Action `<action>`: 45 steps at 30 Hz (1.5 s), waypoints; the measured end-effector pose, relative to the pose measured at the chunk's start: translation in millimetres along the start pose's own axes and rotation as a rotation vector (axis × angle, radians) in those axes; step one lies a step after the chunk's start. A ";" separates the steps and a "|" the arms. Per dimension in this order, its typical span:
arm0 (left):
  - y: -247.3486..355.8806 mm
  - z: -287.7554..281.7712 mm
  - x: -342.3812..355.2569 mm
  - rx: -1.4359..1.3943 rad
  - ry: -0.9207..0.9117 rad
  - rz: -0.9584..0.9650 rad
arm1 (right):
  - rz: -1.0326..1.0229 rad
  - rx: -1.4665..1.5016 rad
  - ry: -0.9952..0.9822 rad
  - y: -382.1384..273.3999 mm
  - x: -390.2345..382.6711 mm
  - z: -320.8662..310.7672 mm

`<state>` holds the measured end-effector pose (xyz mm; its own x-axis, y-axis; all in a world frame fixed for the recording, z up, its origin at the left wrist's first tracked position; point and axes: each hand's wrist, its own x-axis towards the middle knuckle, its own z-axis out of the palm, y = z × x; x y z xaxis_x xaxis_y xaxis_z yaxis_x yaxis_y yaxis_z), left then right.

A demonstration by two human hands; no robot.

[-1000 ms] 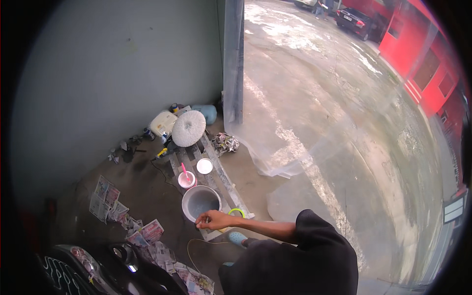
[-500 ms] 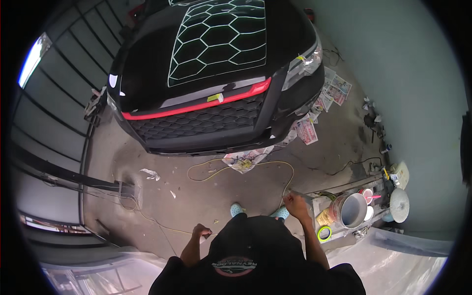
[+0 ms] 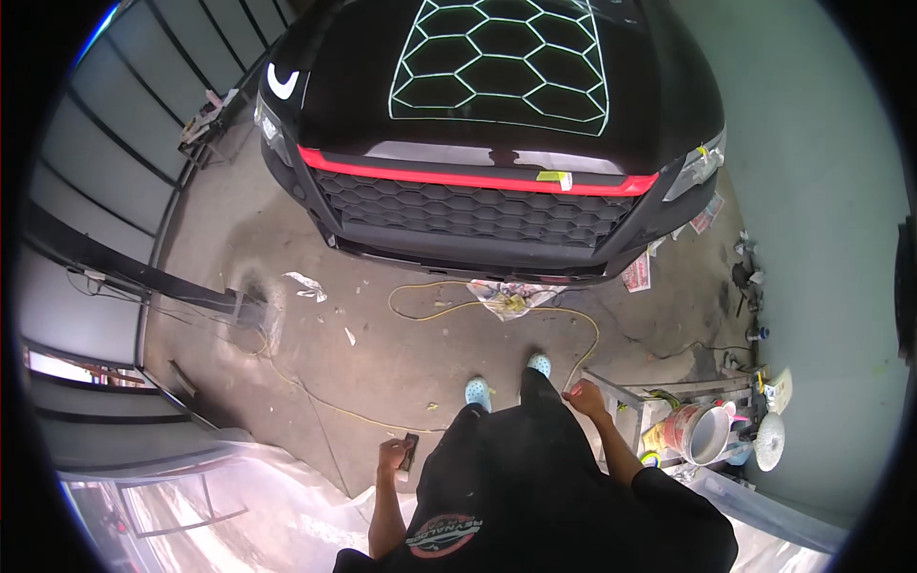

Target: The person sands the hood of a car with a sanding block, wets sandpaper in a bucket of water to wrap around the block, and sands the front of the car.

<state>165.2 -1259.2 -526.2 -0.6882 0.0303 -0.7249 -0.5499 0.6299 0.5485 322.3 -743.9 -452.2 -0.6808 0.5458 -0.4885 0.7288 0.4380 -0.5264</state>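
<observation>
At my left side hangs my left hand point(image 3: 391, 455), its fingers closed on a small dark flat block point(image 3: 409, 452). My right hand point(image 3: 586, 397) is curled closed at my right side, close to the corner of a low bench point(image 3: 621, 392); anything inside it is hidden. Ahead of me stands a black car point(image 3: 325, 100) with a red strip point(image 3: 458, 176) above its honeycomb grille point(image 3: 478, 212). Pale lines form a hexagon pattern point(image 3: 506, 78) on its hood. A yellow tape piece point(image 3: 552, 177) sticks to the red strip.
A bucket point(image 3: 708, 435), a roll of green tape point(image 3: 650, 459) and other items crowd the bench. A yellow cord point(image 3: 334, 414) loops over the floor, past newspaper point(image 3: 497, 298) under the bumper. Plastic sheeting point(image 3: 267, 477) lies behind me on the left.
My view has turned, so the car sits farther right and faces me more squarely. One foot has stepped forward. The dark block in my left hand now shows more plainly.
</observation>
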 end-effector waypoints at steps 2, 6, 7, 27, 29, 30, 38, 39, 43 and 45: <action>90.9 -0.1 -13.8 -0.148 -0.072 0.107 | 0.134 -0.023 -0.008 0.4 -5.8 6.7; 271.6 -9.7 -53.4 -0.378 -0.215 0.408 | 0.289 0.318 -0.196 38.7 12.7 41.8; 307.9 -10.6 -59.7 -0.424 -0.233 0.481 | 0.302 0.316 -0.213 46.9 21.7 48.9; 665.8 23.8 -49.4 0.099 0.689 1.199 | 0.416 0.633 -0.300 58.8 161.2 -6.5; 672.1 27.9 -40.9 0.147 0.708 1.168 | 0.625 0.732 -0.296 43.9 169.1 -16.9; 674.1 29.4 -36.1 0.155 0.720 1.184 | 0.649 0.732 -0.284 37.1 173.7 -21.1; 684.4 36.8 -35.5 0.281 0.748 1.200 | 0.240 0.495 -0.287 34.3 187.4 3.9; 680.7 37.2 -34.2 0.269 0.762 1.177 | 0.277 0.520 -0.275 24.2 190.1 6.1; 677.6 40.9 -28.1 0.266 0.772 1.201 | 0.096 0.463 -0.199 49.7 191.9 24.6; 672.7 40.2 -26.6 0.303 0.791 1.221 | 0.151 0.533 -0.229 38.9 193.1 20.5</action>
<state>-167.4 -805.1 -154.7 -0.7680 0.2893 0.5714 0.5912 0.6633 0.4588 217.6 -636.1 -581.3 -0.6143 0.3803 -0.6913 0.7216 -0.0835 -0.6872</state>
